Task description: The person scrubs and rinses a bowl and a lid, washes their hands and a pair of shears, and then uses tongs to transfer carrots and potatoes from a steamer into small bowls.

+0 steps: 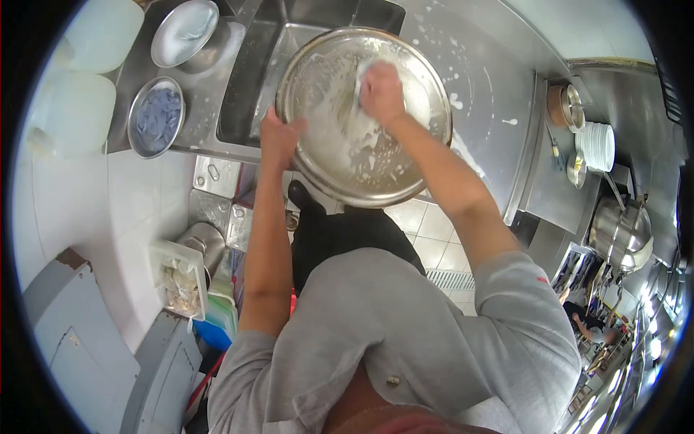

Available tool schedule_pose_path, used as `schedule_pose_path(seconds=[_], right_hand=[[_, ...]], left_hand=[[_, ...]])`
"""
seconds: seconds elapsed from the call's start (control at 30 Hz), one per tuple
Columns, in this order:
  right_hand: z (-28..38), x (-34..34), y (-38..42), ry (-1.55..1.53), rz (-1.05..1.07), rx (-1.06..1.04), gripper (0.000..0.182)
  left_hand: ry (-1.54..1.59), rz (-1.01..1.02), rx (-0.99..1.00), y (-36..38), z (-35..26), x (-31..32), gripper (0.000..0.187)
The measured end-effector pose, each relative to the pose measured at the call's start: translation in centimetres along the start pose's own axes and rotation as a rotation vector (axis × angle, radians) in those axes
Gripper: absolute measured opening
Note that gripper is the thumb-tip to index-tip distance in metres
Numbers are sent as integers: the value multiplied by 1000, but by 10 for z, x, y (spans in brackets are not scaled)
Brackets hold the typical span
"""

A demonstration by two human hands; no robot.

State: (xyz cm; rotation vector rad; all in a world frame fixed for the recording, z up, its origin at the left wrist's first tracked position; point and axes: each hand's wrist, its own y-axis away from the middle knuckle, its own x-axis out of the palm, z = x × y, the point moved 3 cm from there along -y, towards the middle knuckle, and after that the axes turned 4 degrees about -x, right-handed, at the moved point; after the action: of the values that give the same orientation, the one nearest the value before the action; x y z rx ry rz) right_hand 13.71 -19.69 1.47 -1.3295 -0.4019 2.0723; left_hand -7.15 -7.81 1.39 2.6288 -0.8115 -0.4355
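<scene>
A large round metal pan [340,159], shallow and streaked with white foam, is tilted over the front edge of the sink. My left hand [280,137] grips its left rim, thumb on the inner side. Inside the pan, my right hand [382,92] is closed and pressed against the upper part of the surface. A pale pad [362,75] shows at its fingers, partly covered by them and smeared by motion.
Left of the sink [249,94] stand a bowl of foamy water [184,32] and a bowl with bluish pieces [157,119]. Foam spots the steel counter [477,65]. Stacked white plates [596,147] and a large pot [620,231] are at right. Another person [596,329] is far off.
</scene>
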Motion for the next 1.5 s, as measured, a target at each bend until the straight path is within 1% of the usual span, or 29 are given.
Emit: schedule_pose_path(seconds=[0.03, 0.07, 0.1, 0.17, 0.2, 0.23, 0.27, 0.3, 0.4, 0.5, 0.53, 0.6, 0.63, 0.67, 0.7, 0.77, 0.8, 0.9, 0.93, 0.97, 1.03, 1.07, 1.17, 1.2, 1.3, 1.33, 1.4, 1.43, 1.5], right_hand=[[-13, 2, -9, 87, 23, 91, 7], [-1, 15, 7, -20, -34, 50, 10], [10, 10, 7, -59, -50, -43, 9], [29, 3, 13, -153, -65, -216, 8], [-8, 15, 9, -47, 15, -79, 6], [-23, 5, -14, 64, 66, 38, 6], [-14, 14, -4, 37, 18, 23, 5], [-5, 23, -2, 15, -42, -2, 4], [47, 1, 12, -263, -7, -207, 5], [-33, 4, -13, 71, 113, 50, 9], [-14, 6, -9, 155, 155, 37, 13], [43, -9, 19, -56, 120, -39, 15], [58, -12, 30, -167, 108, -73, 16], [40, -17, 40, -164, 79, -184, 18], [2, -21, 40, -51, 151, -181, 17], [-57, -29, 3, 229, 182, 49, 15], [-64, -18, -4, 249, 92, 115, 8], [17, -13, 22, -95, -4, -168, 5], [27, -19, 26, -84, -3, -140, 6], [10, -23, 22, -3, 17, -106, 7], [-47, -28, 0, 162, 54, -51, 10], [-51, -20, -5, 211, 43, 72, 12], [23, -15, 11, -92, 5, -131, 5], [5, -5, 14, -86, 15, -173, 4], [-45, 0, -18, 193, -84, 33, 6], [-34, 3, -16, 181, -45, 53, 7], [-3, -13, 17, 33, 6, -29, 7], [11, -24, 33, -41, 34, -73, 7], [7, -67, 70, -2, 62, -48, 8]], left_hand=[[-3, -4, 17, 0, 3, 0, 48], [-2, -6, 46, -4, 3, 1, 48], [1, -9, 72, -8, 2, 3, 48], [89, 1, 33, -5, 5, 4, 47], [127, 11, 9, -1, 7, 4, 46], [75, -2, 1, 1, 4, 4, 46], [21, -16, -8, 3, -1, 4, 45], [-28, -32, 0, -2, -10, 4, 45], [159, 19, 6, 1, 4, 4, 44], [153, -20, -50, 8, 0, 2, 43], [117, -25, -42, 8, 8, 0, 43], [58, -35, 0, -6, 22, 0, 42], [117, -29, 8, -4, 19, 0, 42], [170, -14, 7, 4, 19, 0, 42], [226, -1, 9, 9, 16, 2, 41], [161, -4, 7, 7, 4, 4, 41], [120, -6, -1, 11, 2, 2, 40], [98, -16, 35, 6, 0, 4, 40], [116, -20, 28, 6, 2, 3, 40], [130, -17, 18, 9, 6, 3, 40], [123, -23, 11, 10, 5, 4, 40], [96, -33, 9, 10, 3, 3, 40], [74, -37, 39, 8, 0, 5, 39], [74, -40, 45, 11, 3, 3, 38], [62, 21, -36, 3, 10, 4, 47], [110, 15, 4, 1, 5, 6, 44], [197, 2, 61, 8, 5, 5, 39], [173, -7, 48, 10, 6, 4, 39], [132, -23, 26, 8, 5, 4, 41]])
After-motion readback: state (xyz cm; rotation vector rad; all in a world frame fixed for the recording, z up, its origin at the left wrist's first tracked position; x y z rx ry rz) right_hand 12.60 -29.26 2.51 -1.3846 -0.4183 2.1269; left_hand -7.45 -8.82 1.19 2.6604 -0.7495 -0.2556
